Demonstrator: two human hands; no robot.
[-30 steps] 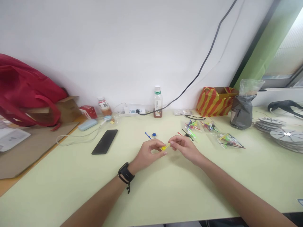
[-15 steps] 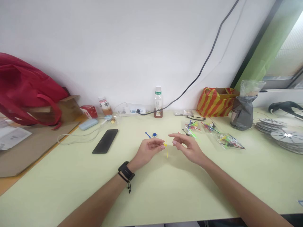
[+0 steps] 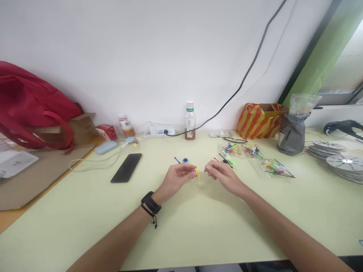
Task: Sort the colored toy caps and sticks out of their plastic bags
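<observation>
Yellow piece (image 3: 197, 172) between hands (image 3: 177, 180) (image 3: 224, 179); "炭" on bottle (image 3: 126, 127)

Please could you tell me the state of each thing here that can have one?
Left hand: closed on the yellow piece.
Yellow piece: held, thin part sticking out.
Right hand: fingers curled, apart from the yellow piece.
Phone: lying flat, dark.
Middle bottle: upright, capped, part full.
Black plug: in the power strip.
Striped bag: standing upright.
Blue arrow piece: lying on the table.
</observation>
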